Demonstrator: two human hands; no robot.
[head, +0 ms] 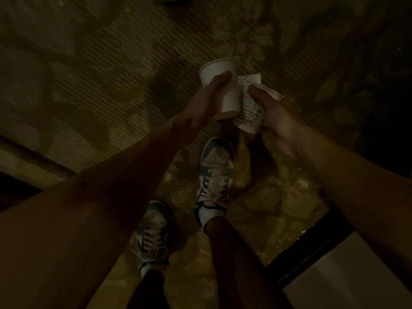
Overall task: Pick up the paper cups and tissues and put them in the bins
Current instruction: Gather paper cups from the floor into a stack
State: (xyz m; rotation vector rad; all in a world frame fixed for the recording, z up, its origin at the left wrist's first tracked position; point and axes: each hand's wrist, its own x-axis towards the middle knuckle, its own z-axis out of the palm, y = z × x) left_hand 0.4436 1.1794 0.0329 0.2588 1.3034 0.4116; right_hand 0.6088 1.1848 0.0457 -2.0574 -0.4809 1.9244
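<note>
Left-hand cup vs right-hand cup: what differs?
Left cup is plain white; right cup carries printed text. Left cup's rim looks round; right cup's rim looks squashed. Both are pale paper cups held above the floor, one in the left hand, one in the right hand.

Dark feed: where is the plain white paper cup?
Head view, upper centre: the plain white paper cup is in the left hand, beside the crumpled printed paper cup held by the right hand.

Left hand (207,101) grips plain cup (223,90); right hand (278,121) grips printed cup (250,112).
</note>
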